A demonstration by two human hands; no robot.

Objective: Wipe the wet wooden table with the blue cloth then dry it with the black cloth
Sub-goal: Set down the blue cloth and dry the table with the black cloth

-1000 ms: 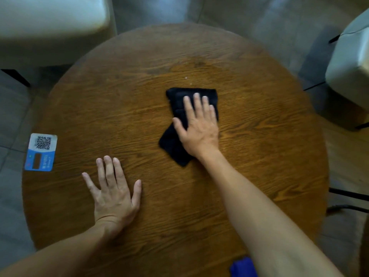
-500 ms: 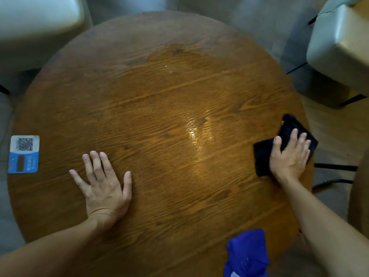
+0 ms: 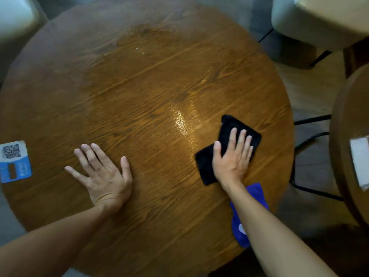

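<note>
The round wooden table fills the view, with a shiny wet streak near its middle right. My right hand lies flat, fingers spread, pressing the folded black cloth onto the table's right side. The blue cloth lies crumpled at the near right edge, partly hidden under my right forearm. My left hand rests flat and empty on the near left part of the table, fingers apart.
A blue and white QR-code sticker sits at the table's left edge. A pale chair stands at the far right, another pale seat at the far left. A second wooden table borders the right side.
My right hand swept the black cloth from the table's middle out to the right edge, then back a little inward. My left hand stayed planted.
</note>
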